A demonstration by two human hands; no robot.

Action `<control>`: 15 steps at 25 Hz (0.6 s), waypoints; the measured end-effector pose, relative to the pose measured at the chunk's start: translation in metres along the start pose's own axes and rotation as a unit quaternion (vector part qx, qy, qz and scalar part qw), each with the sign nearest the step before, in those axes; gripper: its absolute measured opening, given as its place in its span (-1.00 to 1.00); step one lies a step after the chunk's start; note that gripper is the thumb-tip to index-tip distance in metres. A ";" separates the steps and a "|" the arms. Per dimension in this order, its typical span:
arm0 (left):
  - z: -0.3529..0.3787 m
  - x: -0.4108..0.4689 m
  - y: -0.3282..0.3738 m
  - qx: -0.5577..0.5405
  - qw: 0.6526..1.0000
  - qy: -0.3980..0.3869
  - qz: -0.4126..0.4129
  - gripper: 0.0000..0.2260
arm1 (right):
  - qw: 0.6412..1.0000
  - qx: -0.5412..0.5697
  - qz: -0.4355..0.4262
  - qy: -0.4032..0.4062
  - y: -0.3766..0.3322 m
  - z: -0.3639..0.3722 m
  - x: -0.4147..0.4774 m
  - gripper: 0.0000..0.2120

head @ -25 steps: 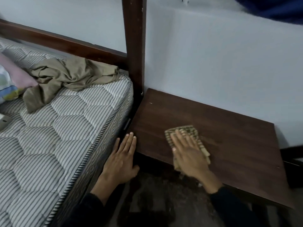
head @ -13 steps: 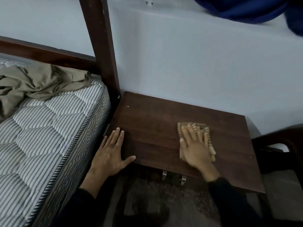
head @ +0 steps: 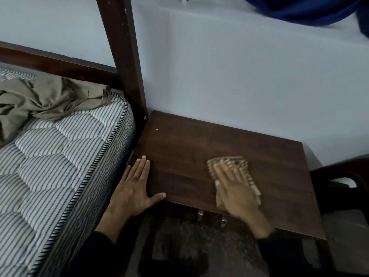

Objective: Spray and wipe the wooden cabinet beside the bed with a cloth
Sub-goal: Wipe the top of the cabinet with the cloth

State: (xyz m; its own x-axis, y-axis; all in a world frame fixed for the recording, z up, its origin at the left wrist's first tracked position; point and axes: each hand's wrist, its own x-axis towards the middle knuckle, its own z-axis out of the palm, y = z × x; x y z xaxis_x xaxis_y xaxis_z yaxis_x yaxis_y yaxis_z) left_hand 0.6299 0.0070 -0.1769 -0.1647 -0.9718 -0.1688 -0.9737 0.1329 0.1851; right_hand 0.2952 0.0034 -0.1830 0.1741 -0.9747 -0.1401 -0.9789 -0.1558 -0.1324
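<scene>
The cabinet (head: 199, 148) stands low against the wall, its left side just beside the bedpost (head: 121, 56) and mattress (head: 60, 156). The folded cloth (head: 242, 163) lies on its top, right of the middle and near the front edge. The right hand (head: 235, 192) presses it flat with straight, slightly spread fingers; blur softens them, but nothing suggests they curl round the fabric. That is the main risk, I judge. A cloth held only by downward pressure can bunch, or slip out from under the palm. This close to the front edge, a stroke toward the body could push it off onto the floor by the two metal handles (head: 200, 213). The left hand (head: 132, 190) rests on the front left corner, fingers straight and close together and thumb splayed along the edge. The patch under it would stay unwiped unless the hand lifts. The strip along the wall and the corner by the bedpost are easy to miss. A wide sweep rightward could carry the arm into the dark chair (head: 339, 176). No spray bottle is in view, so I cannot tell whether the wood is damp. If it is dry, the cloth may only shift the dust.
</scene>
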 end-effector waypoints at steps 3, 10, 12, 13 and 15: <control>-0.003 0.002 -0.002 -0.011 1.000 -0.009 -0.004 0.17 | 0.997 0.021 0.074 0.002 -0.021 -0.022 0.070 -0.46; -0.006 0.007 0.001 -0.007 1.000 -0.012 0.007 0.22 | 0.997 0.040 -0.061 0.036 -0.071 0.022 -0.033 -0.47; -0.009 0.014 0.009 -0.001 0.999 -0.023 0.025 0.23 | 0.999 0.016 0.026 0.043 0.006 0.012 -0.046 -0.47; -0.010 0.018 0.017 0.008 0.999 -0.024 0.037 0.23 | 0.996 0.020 0.084 0.030 0.038 -0.001 -0.038 -0.48; -0.010 0.030 0.044 0.017 0.997 -0.030 0.074 0.23 | 0.985 0.026 0.170 0.018 0.064 -0.020 -0.006 -0.46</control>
State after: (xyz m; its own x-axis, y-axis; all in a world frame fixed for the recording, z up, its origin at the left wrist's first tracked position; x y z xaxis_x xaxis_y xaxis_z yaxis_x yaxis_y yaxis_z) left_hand 0.5840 -0.0184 -0.1644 -0.3149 -0.9277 -0.2004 -0.9428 0.2814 0.1787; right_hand 0.2291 -0.0042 -0.1713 -0.1679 -0.9744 -0.1494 -0.9728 0.1883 -0.1348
